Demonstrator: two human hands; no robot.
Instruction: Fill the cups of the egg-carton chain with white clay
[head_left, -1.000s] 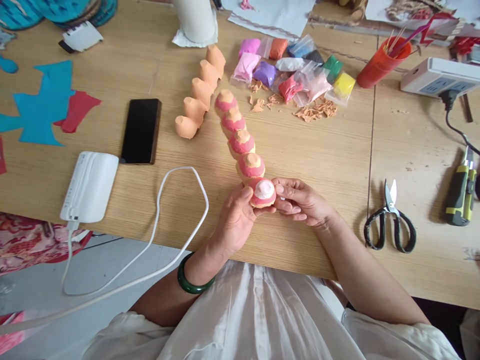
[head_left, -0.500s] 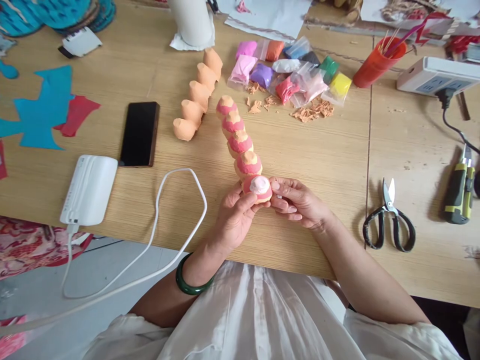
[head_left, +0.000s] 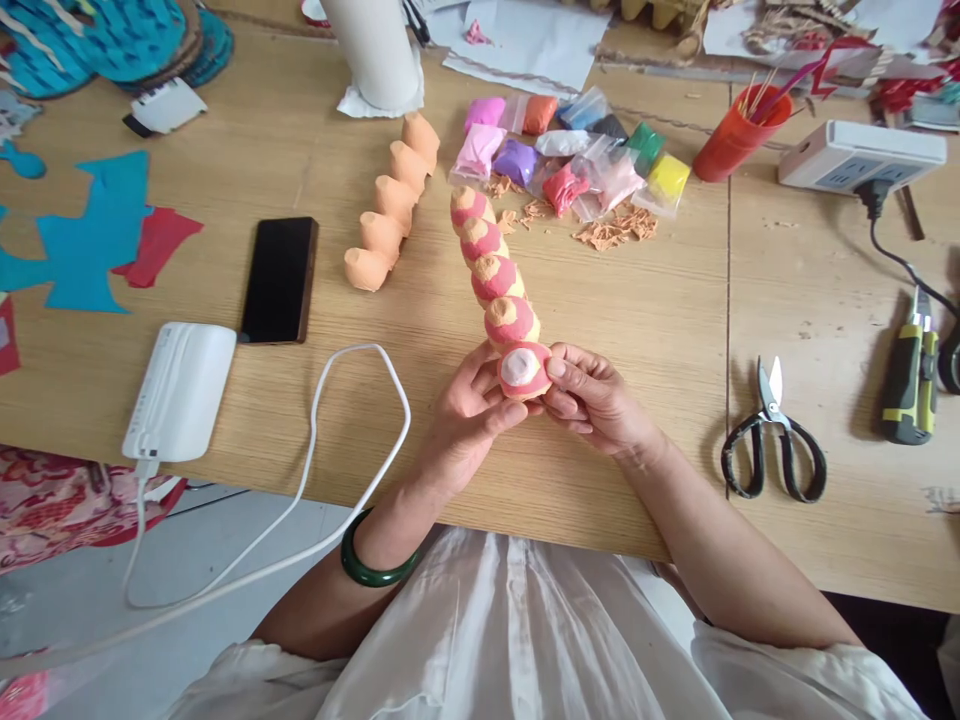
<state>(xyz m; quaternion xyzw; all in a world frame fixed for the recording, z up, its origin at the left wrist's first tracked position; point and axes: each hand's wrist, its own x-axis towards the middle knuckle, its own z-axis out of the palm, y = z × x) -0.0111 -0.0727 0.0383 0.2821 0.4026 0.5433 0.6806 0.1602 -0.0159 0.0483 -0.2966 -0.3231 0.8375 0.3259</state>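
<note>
A strip of orange egg-carton cups ringed with pink clay (head_left: 491, 275) runs from the table's middle toward me. Its nearest cup (head_left: 523, 371) has a white clay patch on top. My left hand (head_left: 469, 415) grips that cup from the left and below, fingers curled round it. My right hand (head_left: 592, 398) pinches the same cup from the right, thumb pressed against its pink rim. A second, plain orange strip of cups (head_left: 390, 205) lies to the left, untouched.
Small bags of coloured clay (head_left: 570, 160) and orange scraps lie beyond the strip. Black scissors (head_left: 776, 440) and a green-black tool (head_left: 907, 375) lie at right, a red cup (head_left: 731, 135) and power strip (head_left: 859, 155) behind. Phone (head_left: 279, 280), white power bank (head_left: 180, 390) with cable at left.
The decorated strip has swung a little so its far end points more to the right, and the near cup has tilted with its white top facing me. Both hands keep their hold.
</note>
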